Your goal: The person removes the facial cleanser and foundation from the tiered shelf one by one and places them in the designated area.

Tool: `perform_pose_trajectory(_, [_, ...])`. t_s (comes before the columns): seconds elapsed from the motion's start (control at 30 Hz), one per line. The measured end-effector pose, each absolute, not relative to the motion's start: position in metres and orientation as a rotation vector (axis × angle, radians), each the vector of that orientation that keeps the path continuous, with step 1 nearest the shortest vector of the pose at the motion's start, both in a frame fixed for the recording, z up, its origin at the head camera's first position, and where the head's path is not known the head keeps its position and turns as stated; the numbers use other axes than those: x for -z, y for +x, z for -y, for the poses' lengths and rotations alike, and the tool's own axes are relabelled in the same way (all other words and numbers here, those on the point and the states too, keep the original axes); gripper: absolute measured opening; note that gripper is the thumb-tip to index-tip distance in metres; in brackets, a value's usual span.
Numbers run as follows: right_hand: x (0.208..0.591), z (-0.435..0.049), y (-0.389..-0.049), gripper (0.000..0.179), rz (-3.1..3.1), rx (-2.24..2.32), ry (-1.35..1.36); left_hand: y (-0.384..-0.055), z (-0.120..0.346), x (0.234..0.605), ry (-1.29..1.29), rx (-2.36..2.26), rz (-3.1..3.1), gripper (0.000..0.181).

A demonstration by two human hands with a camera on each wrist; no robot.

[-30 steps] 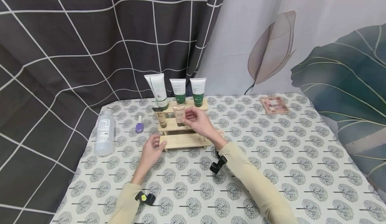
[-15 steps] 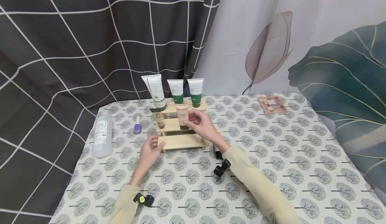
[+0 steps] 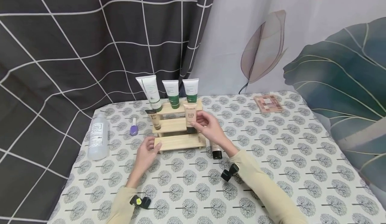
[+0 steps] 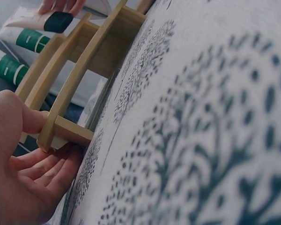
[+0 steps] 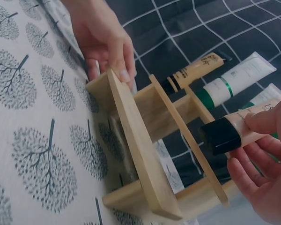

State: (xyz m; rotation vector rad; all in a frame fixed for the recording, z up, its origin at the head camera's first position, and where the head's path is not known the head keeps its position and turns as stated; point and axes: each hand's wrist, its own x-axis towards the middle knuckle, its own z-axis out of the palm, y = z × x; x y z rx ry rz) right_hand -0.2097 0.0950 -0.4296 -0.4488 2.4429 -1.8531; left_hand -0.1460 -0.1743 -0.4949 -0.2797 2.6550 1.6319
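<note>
My right hand (image 3: 210,128) pinches a beige BB cream tube (image 3: 190,115) between thumb and fingers. The tube stands cap down at the right part of the middle step of a wooden tiered rack (image 3: 178,143); in the right wrist view its black cap (image 5: 220,136) overlaps that step's edge. My left hand (image 3: 146,153) grips the left end of the lowest step, thumb on top and fingers underneath, as the left wrist view shows. A small gold tube with a dark crimped end (image 3: 154,119) stands at the middle step's left end.
White-and-green tubes (image 3: 172,93) line the top step. A black-capped tube (image 3: 216,153) lies by the rack's right side, partly behind my right wrist. Purple nail polish (image 3: 134,129) and a clear bottle (image 3: 98,137) are at left, an eyeshadow palette (image 3: 269,103) at far right.
My right hand has carried the BB cream tube rightward along the middle step, away from the gold tube. My left hand keeps its grip on the rack. The head view has shifted slightly.
</note>
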Motion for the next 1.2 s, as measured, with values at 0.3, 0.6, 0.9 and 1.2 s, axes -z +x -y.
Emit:
perform_pose_trajectory(0.3, [0.43,-0.119,-0.199,0.033,-2.451,1.873,-0.379,-0.141,0.18,0.497,-0.28,-1.599,-2.645,0.052])
perform_pose_trajectory(0.6, [0.435,-0.153,-0.189,0.035,-2.533,1.805,-0.287,-0.142,0.183,0.496,-0.265,-1.625,-2.631,0.052])
perform_pose_trajectory(0.9, [0.451,-0.179,-0.174,0.036,-2.566,1.716,-0.168,-0.141,0.181,0.496,-0.271,-1.63,-2.631,0.052])
perform_pose_trajectory(1.2, [0.464,-0.202,-0.163,0.037,-2.574,1.681,-0.059,-0.146,0.178,0.495,-0.253,-1.655,-2.614,0.052])
